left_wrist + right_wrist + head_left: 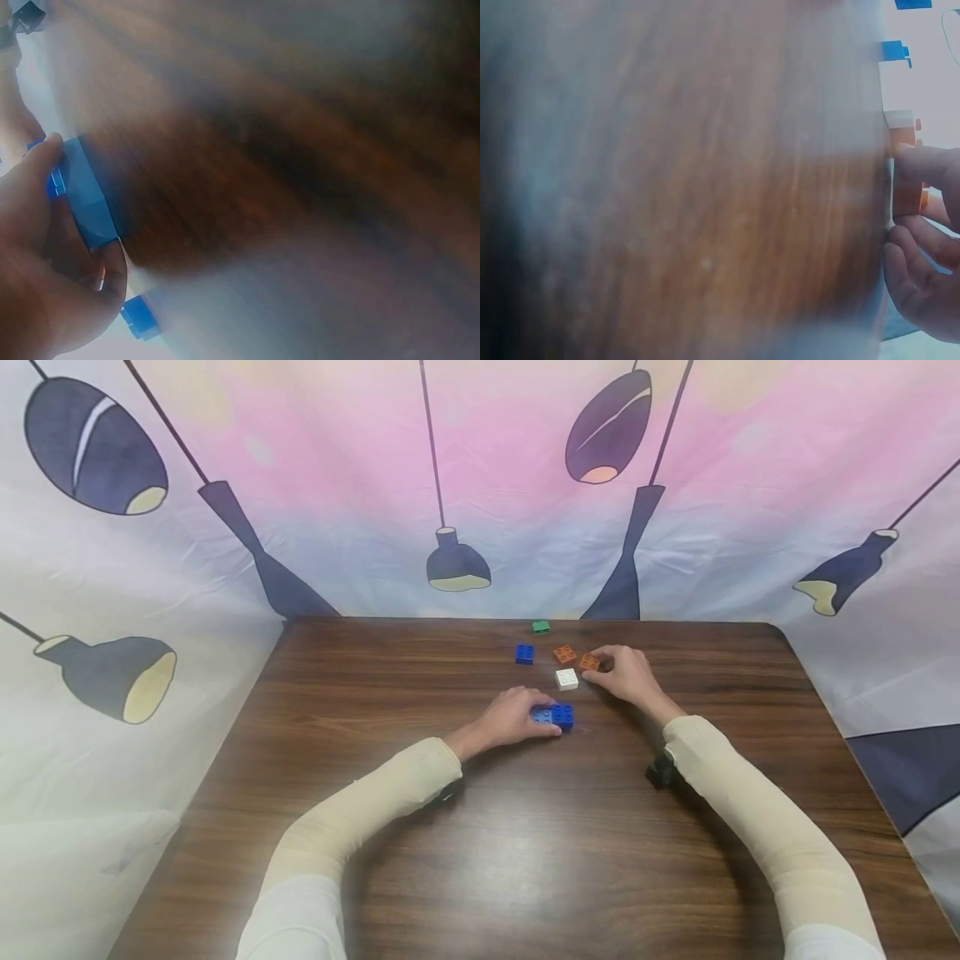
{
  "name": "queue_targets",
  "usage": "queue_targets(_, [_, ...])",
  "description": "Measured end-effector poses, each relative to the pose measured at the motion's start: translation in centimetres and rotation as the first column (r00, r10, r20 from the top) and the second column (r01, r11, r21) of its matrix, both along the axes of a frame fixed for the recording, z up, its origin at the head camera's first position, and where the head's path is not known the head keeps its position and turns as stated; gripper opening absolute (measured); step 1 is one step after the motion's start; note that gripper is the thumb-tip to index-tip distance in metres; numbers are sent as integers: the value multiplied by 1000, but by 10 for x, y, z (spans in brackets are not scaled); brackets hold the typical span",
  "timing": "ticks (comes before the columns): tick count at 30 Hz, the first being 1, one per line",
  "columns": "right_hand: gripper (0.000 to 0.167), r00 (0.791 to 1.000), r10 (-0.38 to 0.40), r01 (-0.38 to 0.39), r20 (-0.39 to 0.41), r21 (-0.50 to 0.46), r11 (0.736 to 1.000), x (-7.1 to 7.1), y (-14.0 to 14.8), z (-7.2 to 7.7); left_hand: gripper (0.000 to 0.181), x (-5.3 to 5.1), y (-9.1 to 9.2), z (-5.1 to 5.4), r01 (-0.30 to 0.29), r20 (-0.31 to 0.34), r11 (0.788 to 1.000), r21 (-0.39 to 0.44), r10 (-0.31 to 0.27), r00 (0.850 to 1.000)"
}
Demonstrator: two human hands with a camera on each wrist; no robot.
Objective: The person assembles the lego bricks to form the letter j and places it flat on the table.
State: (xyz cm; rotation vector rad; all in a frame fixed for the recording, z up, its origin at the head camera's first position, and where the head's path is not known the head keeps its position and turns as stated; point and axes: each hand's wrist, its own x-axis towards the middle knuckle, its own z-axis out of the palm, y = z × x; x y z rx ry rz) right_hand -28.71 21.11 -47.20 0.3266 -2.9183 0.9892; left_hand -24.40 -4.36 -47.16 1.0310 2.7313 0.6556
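Currently, the left hand [516, 717] grips a light-blue studded plastic brick [542, 716] between thumb and fingers, on the person's side of a white square studded brick [567, 680]. Against the light-blue one sits a dark-blue studded brick [563, 717]; whether they are joined I cannot tell. Just right of the white brick, the right hand [625, 675] pinches an orange square studded brick [589, 662] with thumb and fingers. Just beyond the white brick lies a second orange brick [565, 654]; beyond and left of it are another blue brick [525, 654] and, farthest, a small green brick [541, 627].
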Motion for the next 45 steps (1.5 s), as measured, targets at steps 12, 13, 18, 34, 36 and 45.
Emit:
queue_targets(12, [48, 1000, 2, -2, -10, 20, 1000, 6, 4, 8, 54, 0, -1, -1, -7, -3, 1000, -8, 7, 1000])
queue_targets(13, [48, 1000, 3, -2, -11, 19, 1000, 7, 4, 9, 55, 0, -1, -1, -7, -4, 1000, -8, 7, 1000])
queue_targets(18, [48, 1000, 8, -7, -17, 16, 1000, 10, 3, 13, 55, 0, -1, -1, -10, 2, 1000, -7, 10, 1000])
queue_targets(34, [47, 995, 76, -78, -58, -21, 997, 37, -7, 29, 54, -1, -1, -3, 0, -14, 1000, 14, 0, 1000])
queue_targets(36, [47, 993, 93, -95, -77, -20, 995, 41, -9, 31, 54, -1, -1, -3, 3, -20, 1000, 13, -3, 1000])
queue_targets(45, [46, 989, 115, -118, -95, -23, 993, 55, -16, 35, 53, -1, 0, -3, 9, -30, 1000, 17, -8, 1000])
